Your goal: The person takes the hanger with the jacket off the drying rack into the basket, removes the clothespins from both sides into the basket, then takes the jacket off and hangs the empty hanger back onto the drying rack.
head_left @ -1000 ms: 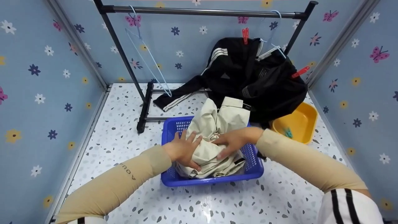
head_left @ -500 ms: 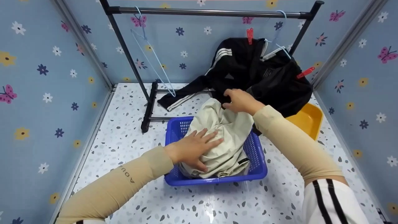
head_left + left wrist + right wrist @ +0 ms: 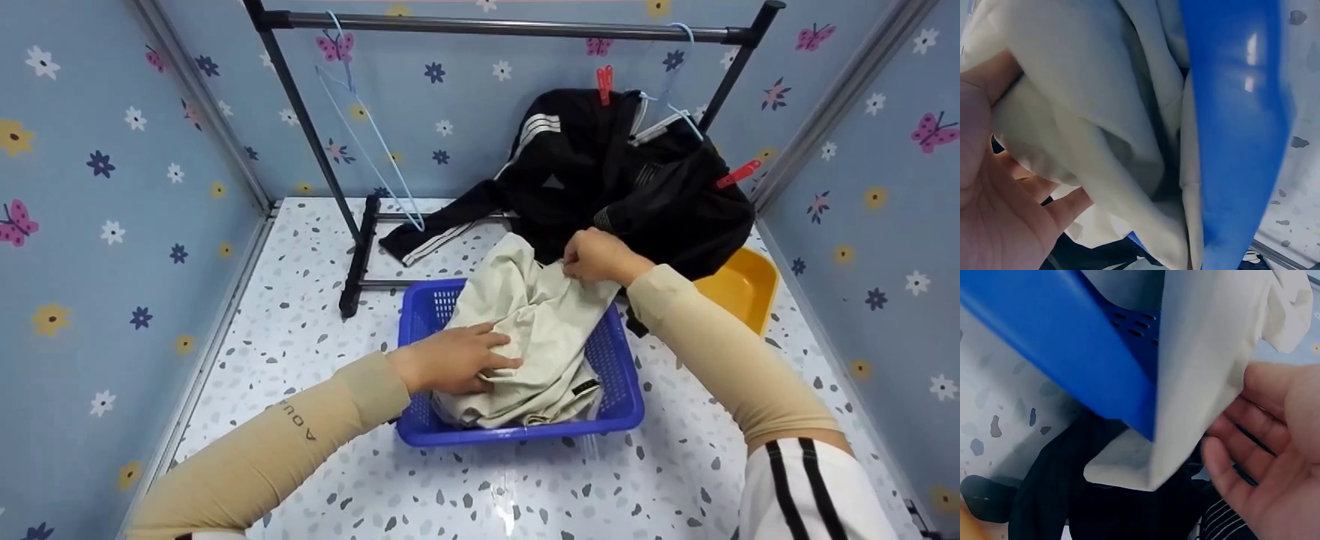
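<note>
A cream garment (image 3: 536,330) lies bunched in a blue plastic basket (image 3: 517,433), its far end reaching over the basket's back rim. A small black patch (image 3: 586,387) shows on its near right part. My left hand (image 3: 461,360) rests on the garment's left side with fingers extended; in the left wrist view, loose folds lie between the thumb and fingers (image 3: 1069,205). At the far right end of the cloth, my right hand (image 3: 598,256) pinches the edge between thumb and curled fingers. The right wrist view shows that edge hanging over the basket's rim, the fingertips partly behind it.
Behind the basket stands a dark metal rack (image 3: 487,28). From it hang a bare light-blue hanger (image 3: 379,150) and black clothes (image 3: 570,165) with red clothespins (image 3: 739,174). A yellow tub (image 3: 746,289) sits at the right. Patterned walls (image 3: 97,225) enclose three sides.
My right hand left the garment's middle, moved to its far right end and took hold of the edge. That end now lies flatter. My left hand's spread fingers have drawn closer together.
</note>
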A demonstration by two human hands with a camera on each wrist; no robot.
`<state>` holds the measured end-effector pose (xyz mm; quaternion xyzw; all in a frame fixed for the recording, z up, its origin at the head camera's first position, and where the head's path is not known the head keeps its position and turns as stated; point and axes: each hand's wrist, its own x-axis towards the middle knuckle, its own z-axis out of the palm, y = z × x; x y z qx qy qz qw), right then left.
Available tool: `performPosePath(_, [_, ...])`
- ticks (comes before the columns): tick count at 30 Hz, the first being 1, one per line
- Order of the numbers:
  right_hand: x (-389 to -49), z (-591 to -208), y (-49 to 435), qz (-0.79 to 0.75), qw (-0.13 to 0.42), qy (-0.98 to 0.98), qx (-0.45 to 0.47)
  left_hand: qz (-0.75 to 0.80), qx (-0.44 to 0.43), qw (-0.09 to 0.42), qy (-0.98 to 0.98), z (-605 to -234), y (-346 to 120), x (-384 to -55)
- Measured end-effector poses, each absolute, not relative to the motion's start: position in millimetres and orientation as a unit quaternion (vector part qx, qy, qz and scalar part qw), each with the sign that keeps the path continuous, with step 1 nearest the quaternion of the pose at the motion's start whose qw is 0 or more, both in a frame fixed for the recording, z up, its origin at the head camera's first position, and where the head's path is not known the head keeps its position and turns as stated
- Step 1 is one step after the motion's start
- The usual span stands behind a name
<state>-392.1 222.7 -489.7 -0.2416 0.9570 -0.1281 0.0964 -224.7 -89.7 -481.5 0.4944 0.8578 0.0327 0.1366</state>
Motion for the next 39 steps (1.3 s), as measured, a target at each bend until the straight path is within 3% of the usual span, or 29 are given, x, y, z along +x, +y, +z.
performPosePath(6, [-411.7, -510.8, 239.0, -0.139, 0.030, 0.944, -0.298, 0.071, 0.504, 0.123, 0.852, -473.8, -97.4, -227.0])
performPosePath(9, [-404.0, -507.3, 244.6, -0.180, 0.028, 0.937, -0.298, 0.086, 0.510, 0.117, 0.848, -466.4, -104.8, -227.5])
performPosePath(13, [-366.7, -488.0, 243.3, -0.230, 0.043, 0.939, -0.252, 0.076, 0.525, 0.110, 0.841, -455.5, -115.3, -226.4])
performPosePath(20, [-287.6, -454.2, 220.8, -0.228, 0.041, 0.943, -0.239, 0.081, 0.465, 0.181, 0.863, -449.8, -123.0, -222.2])
performPosePath(24, [-267.2, -461.6, 214.0, -0.200, 0.038, 0.940, -0.274, 0.069, 0.480, 0.131, 0.864, -457.6, -120.3, -224.6])
performPosePath(28, [-252.2, -471.4, 208.2, -0.180, 0.072, 0.918, -0.345, 0.058, 0.470, 0.102, 0.875, -464.6, -118.9, -226.7])
performPosePath(34, [-236.5, -480.3, 205.6, -0.119, 0.179, 0.885, -0.414, 0.068, 0.371, 0.200, 0.904, -470.4, -117.4, -225.7])
performPosePath(39, [-237.0, -483.7, 200.3, -0.047, 0.213, 0.885, -0.411, 0.034, 0.321, 0.252, 0.912, -475.1, -106.8, -226.5])
